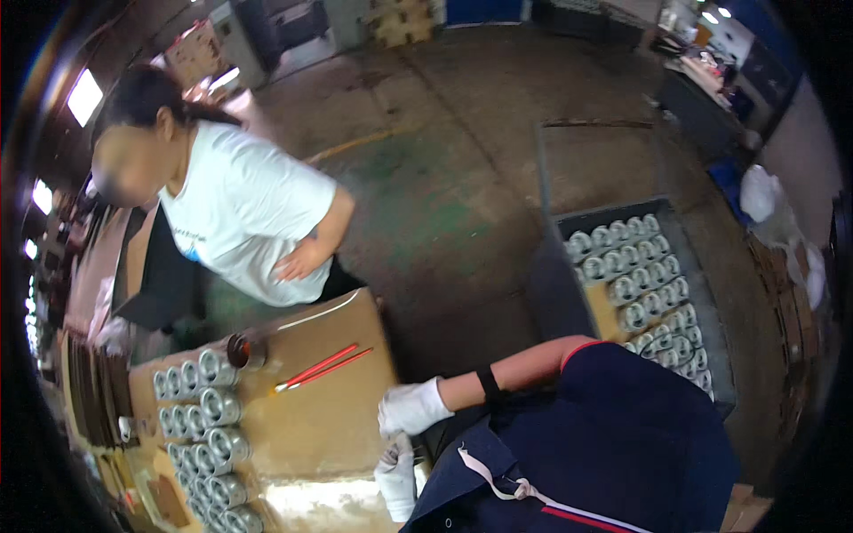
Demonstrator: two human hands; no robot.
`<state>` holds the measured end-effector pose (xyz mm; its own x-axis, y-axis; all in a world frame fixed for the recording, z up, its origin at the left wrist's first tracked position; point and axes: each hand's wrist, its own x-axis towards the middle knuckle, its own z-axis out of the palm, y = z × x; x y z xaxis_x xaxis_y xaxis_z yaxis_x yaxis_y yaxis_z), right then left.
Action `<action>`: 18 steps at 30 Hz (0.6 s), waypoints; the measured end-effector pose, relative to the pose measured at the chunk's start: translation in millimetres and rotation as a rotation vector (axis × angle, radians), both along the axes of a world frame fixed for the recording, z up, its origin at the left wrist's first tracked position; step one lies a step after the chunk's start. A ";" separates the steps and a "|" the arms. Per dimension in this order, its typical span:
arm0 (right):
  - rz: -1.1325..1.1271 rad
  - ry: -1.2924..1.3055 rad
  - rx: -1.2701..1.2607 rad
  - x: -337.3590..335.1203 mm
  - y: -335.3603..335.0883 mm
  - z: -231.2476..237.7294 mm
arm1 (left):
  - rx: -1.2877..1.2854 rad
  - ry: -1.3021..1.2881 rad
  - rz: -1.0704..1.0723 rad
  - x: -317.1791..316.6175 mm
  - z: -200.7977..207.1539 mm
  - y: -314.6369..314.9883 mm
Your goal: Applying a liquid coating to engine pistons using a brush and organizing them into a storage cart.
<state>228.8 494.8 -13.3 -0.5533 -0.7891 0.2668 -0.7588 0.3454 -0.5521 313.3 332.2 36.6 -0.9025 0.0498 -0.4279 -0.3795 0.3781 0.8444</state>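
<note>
My right hand (pixel 413 409), in a white glove, reaches in from the right with a black band on its wrist. Its fingers are curled closed. Just below it, my left hand (pixel 396 475), gloved in white too, has its fingers bent up against the right hand's fingertips. Whatever lies between them is too small to make out. Both hands are at the near edge of a brown-covered table (pixel 329 422). Beyond them on it lie two red-handled brushes (pixel 322 367), side by side. A dark tin of reddish-brown content (pixel 246 352) stands past the brushes.
Rows of silver cylindrical metal parts (pixel 222 449) fill the table's left side. A grey cart (pixel 569 222) at right carries several rows of similar parts. Across the table stands a person in a white T-shirt (pixel 253 209). Cardboard sheets (pixel 89 391) stand at far left.
</note>
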 end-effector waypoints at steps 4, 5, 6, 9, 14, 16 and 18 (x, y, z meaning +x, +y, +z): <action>-0.130 -0.107 0.163 70.4 9.3 0.5 | 0.203 0.135 -0.117 37.0 -51.7 -13.5; -0.162 -0.097 0.174 80.0 15.3 4.4 | 0.261 0.057 -0.110 44.6 -55.8 -12.7; -0.181 -0.132 0.209 90.2 22.1 10.4 | 0.312 -0.021 -0.112 47.2 -56.8 -6.9; -0.243 -0.192 0.270 114.7 41.2 26.0 | 0.247 -0.071 -0.239 51.2 -49.3 10.0; -0.342 -0.158 0.315 137.6 62.8 29.9 | 0.177 -0.058 -0.386 49.1 -43.3 32.6; -0.348 -0.168 0.341 144.3 70.0 36.4 | 0.182 -0.032 -0.388 53.8 -41.9 40.8; -0.364 -0.206 0.383 149.9 81.6 49.8 | 0.194 -0.005 -0.389 54.5 -41.4 50.4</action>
<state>378.7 576.3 36.5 -0.8181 -0.5569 -0.1436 -0.4430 0.7694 -0.4603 367.8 382.6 -4.9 -0.7983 0.4658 -0.3818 -0.2446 0.3285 0.9123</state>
